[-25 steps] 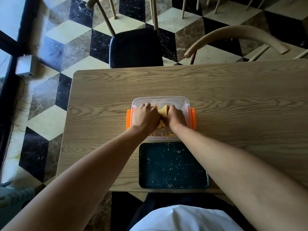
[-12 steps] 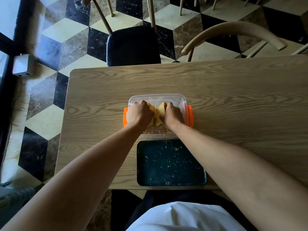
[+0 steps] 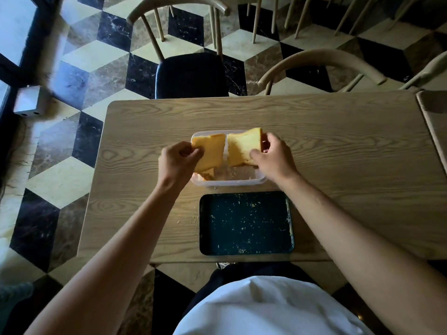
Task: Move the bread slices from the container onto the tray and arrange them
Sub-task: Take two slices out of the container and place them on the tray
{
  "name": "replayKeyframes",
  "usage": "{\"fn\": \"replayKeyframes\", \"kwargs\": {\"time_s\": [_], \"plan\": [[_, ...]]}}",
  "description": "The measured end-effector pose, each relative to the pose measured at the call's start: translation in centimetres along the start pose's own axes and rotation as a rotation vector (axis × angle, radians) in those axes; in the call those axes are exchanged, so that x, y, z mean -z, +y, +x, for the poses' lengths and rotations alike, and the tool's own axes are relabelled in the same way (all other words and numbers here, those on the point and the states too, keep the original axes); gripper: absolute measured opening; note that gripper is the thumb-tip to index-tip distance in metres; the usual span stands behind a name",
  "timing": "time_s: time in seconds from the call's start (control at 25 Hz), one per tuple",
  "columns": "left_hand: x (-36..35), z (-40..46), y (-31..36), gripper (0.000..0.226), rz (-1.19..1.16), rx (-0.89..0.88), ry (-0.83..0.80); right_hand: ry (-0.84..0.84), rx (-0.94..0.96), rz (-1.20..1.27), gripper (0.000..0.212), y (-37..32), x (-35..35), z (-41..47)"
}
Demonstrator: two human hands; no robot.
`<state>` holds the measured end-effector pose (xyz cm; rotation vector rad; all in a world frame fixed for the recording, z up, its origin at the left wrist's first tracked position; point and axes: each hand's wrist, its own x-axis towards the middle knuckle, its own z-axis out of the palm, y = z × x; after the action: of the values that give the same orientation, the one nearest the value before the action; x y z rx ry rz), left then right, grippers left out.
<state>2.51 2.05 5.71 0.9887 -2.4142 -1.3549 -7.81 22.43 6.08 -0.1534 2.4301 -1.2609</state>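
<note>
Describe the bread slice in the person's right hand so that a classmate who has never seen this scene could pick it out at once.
Start at the wooden table and find the clear plastic container just beyond the dark tray. Two yellow slices are lifted above it, one per hand. The wanted slice is pinched by the right hand; unlike the left slice, it sits higher and shows a browner crust edge.

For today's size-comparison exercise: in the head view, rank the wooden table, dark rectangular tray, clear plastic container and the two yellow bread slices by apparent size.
1. Wooden table
2. Dark rectangular tray
3. Clear plastic container, partly hidden
4. Two yellow bread slices: left-hand slice and right-hand slice look alike; unranked.
</note>
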Motion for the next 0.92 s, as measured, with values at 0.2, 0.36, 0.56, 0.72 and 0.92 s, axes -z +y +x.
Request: {"fn": "replayKeyframes", "kwargs": {"time_s": [0.2, 0.36, 0.56, 0.72, 0.92], "plan": [[3.1, -6.0, -0.8, 0.017, -0.617, 0.155, -0.079, -0.074, 0.009, 0.366, 0.025, 2.7, 2.5, -5.3], [2.4, -9.5, -3.6, 0.016, -0.834, 0.37, -0.203, -0.12, -0.088, 0.435, 0.027, 6.9, 3.5, -9.0], [-0.7, -11.8, -7.4, 0.017, -0.819, 0.573, -0.309, -0.16, -0.239, 0.406, 0.026, 10.4, 3.2, -10.9], [-3.0, -11.6, -8.8, 0.018, -0.756, 0.705, -0.315, -0.185, -0.365, 0.345, 0.041, 10.7, 2.7, -10.2], [-5.5, -9.7, -9.4, 0.027, -0.643, 0.768, -0.29, -0.17, -0.516, 0.34, 0.06, 12.3, 1.6, -7.9]]}}
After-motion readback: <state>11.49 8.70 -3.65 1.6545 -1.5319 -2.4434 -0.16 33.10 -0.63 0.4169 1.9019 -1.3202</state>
